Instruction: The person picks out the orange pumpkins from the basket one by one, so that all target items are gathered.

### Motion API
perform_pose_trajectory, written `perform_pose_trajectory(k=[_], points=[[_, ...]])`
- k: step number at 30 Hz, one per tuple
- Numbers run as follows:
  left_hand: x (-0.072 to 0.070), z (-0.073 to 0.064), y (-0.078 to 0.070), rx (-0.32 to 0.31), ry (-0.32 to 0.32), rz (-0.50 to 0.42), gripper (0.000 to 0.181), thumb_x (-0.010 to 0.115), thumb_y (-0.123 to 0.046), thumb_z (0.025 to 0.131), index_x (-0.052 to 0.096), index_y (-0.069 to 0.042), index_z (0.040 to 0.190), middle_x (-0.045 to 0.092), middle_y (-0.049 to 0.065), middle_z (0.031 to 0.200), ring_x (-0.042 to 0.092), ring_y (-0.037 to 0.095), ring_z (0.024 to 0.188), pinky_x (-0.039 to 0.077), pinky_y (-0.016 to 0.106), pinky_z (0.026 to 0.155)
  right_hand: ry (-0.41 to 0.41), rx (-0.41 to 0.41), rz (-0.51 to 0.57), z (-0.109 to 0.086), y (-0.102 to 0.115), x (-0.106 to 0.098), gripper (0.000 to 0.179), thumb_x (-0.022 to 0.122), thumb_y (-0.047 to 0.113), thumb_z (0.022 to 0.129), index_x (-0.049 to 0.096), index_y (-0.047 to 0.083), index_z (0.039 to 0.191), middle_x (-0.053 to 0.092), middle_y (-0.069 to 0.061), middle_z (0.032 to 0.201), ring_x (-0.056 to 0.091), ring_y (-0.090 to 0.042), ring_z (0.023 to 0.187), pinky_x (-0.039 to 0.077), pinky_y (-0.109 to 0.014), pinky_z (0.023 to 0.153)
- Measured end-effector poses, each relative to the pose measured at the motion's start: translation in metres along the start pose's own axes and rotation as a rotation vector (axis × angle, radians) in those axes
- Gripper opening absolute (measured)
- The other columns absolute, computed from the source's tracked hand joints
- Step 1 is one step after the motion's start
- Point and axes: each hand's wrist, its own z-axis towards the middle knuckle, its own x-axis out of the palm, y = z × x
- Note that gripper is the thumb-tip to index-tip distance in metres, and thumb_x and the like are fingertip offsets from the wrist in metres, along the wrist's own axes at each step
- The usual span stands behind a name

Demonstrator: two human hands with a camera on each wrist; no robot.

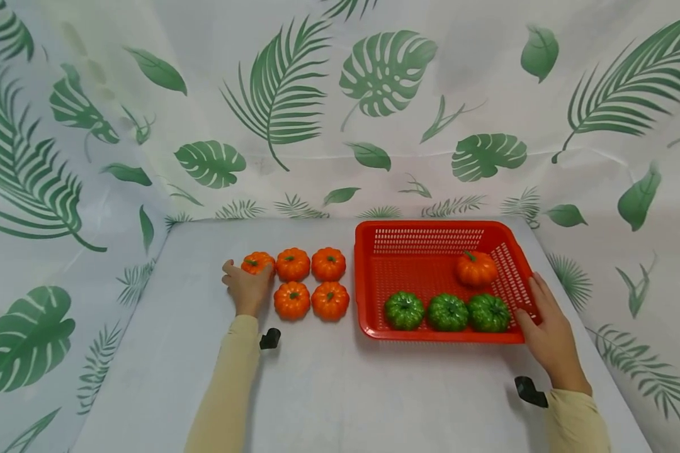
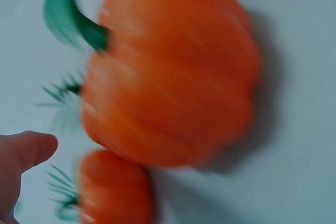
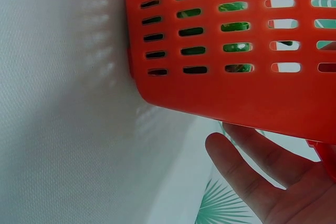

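Observation:
My left hand (image 1: pixel 248 290) reaches over the back-left orange pumpkin (image 1: pixel 257 262), fingers and thumb spread to either side of it. Seen from the left wrist, a large blurred orange pumpkin (image 2: pixel 173 72) fills the middle, and one digit extends at the left edge, apart from it. At the front right corner of a red basket (image 1: pixel 442 336), my right hand (image 1: pixel 552 343) grips the rim, thumb on the inner side and fingers outside. Fingers (image 3: pixel 244 174) of that hand lie along the basket wall in the right wrist view. Inside sit an orange pumpkin (image 1: pixel 476 269) and three green pumpkins, one central (image 1: pixel 447 312).
Several more orange pumpkins stand in two rows between the left hand and the basket, among them a back one (image 1: pixel 328 263) and a front one (image 1: pixel 291 301). The white table (image 1: pixel 340 390) meets a leaf-printed curtain (image 1: pixel 317 176) behind and at both sides.

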Motion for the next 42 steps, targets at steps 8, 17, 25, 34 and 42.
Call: perform_pose_trajectory(k=[8,17,25,34,42], points=[[0.005,-0.019,-0.056,0.156,0.049,-0.176,0.105,0.072,-0.039,0.099,0.002,-0.014,0.173,-0.01,0.018,0.177,0.001,0.039,0.162,0.013,0.058,0.128,0.004,-0.01,0.002,0.004,0.002,-0.001,0.071,0.05,0.012,0.108,0.019,0.007,0.171,0.015,-0.013,0.178,0.021,-0.05,0.157,0.028,-0.081,0.109],[0.056,-0.053,-0.112,0.283,0.188,-0.355,0.091,0.068,-0.039,0.102,0.016,-0.016,0.172,0.015,0.008,0.176,0.022,0.03,0.158,0.024,0.046,0.128,0.008,-0.032,0.021,0.007,0.002,0.0,0.069,0.051,0.011,0.108,0.022,0.005,0.17,0.017,-0.014,0.178,0.022,-0.05,0.157,0.029,-0.08,0.11],[0.105,-0.088,-0.141,0.276,0.423,-0.526,0.072,0.07,-0.03,0.102,0.036,-0.012,0.163,0.041,0.012,0.159,0.044,0.031,0.145,0.041,0.044,0.118,0.008,-0.022,0.02,0.004,0.001,-0.003,0.069,0.051,0.011,0.108,0.022,0.006,0.171,0.016,-0.013,0.178,0.02,-0.049,0.158,0.027,-0.081,0.111],[0.154,-0.118,-0.153,0.213,0.72,-0.451,0.065,0.071,-0.038,0.103,0.045,-0.017,0.159,0.05,0.007,0.154,0.054,0.026,0.134,0.047,0.049,0.112,0.0,-0.007,0.033,0.0,-0.001,0.001,0.069,0.051,0.01,0.108,0.023,0.005,0.17,0.018,-0.015,0.177,0.02,-0.048,0.159,0.025,-0.078,0.114],[0.195,-0.138,-0.158,0.159,0.855,-0.356,0.079,0.074,-0.045,0.1,0.038,-0.021,0.166,0.041,0.01,0.167,0.046,0.03,0.147,0.042,0.053,0.117,-0.018,-0.012,0.041,0.0,-0.004,0.0,0.068,0.051,0.01,0.108,0.024,0.006,0.17,0.019,-0.013,0.177,0.022,-0.047,0.158,0.026,-0.078,0.114]])
